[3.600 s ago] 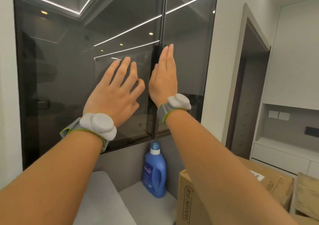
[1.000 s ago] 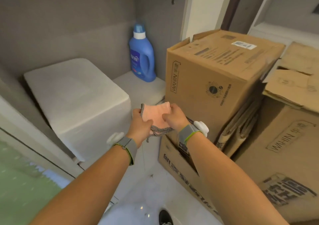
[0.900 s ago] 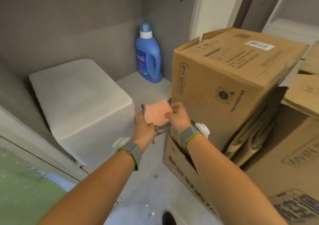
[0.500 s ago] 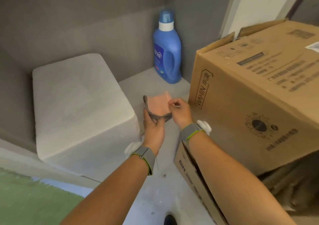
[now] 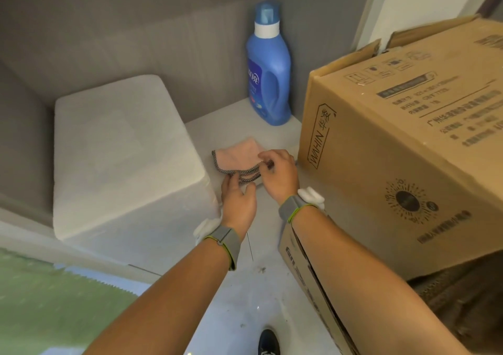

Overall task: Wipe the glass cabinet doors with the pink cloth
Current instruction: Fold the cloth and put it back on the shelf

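The pink cloth (image 5: 238, 155), folded and edged with a dark patterned trim, lies low over the pale floor between a white block and a cardboard box. My left hand (image 5: 237, 200) grips its near edge from below, fingers curled on the trim. My right hand (image 5: 279, 173) pinches the same trim on the cloth's right side. Both wrists wear grey bands with white sensors. The glass cabinet doors are out of view.
A white block (image 5: 119, 147) stands on the left. A blue detergent bottle (image 5: 268, 66) stands in the back corner against the grey wall. A large cardboard box (image 5: 402, 142) rests on another box at the right. My shoe (image 5: 268, 342) shows at the bottom.
My view has dropped from the glass doors to the floor corner. Both hands have carried the pink cloth lower and farther forward, toward the floor by the bottle.
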The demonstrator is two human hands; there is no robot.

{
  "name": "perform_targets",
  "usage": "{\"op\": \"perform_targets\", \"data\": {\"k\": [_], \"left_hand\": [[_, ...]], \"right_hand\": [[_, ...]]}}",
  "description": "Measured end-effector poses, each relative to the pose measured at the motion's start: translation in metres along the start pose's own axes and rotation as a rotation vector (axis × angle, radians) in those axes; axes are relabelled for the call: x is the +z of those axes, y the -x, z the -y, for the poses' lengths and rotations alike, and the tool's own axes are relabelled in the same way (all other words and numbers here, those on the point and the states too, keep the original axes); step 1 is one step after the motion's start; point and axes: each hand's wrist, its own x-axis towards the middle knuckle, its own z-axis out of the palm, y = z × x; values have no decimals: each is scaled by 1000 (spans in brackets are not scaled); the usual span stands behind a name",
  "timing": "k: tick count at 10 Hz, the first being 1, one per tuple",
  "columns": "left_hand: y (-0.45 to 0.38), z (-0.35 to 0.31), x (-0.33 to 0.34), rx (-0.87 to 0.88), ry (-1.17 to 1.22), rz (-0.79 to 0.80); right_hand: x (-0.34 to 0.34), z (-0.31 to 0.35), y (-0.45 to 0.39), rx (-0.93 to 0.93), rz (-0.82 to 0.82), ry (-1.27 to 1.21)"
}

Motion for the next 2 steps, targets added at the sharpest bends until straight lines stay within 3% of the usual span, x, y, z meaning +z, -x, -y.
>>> {"op": "perform_targets", "data": {"k": [1, 2], "left_hand": [[4, 4, -5, 11, -10, 28], [15, 13, -10, 75, -61, 70]], "right_hand": [[-7, 1, 10, -17, -34, -109], [-14, 3, 29, 94, -36, -252]]}}
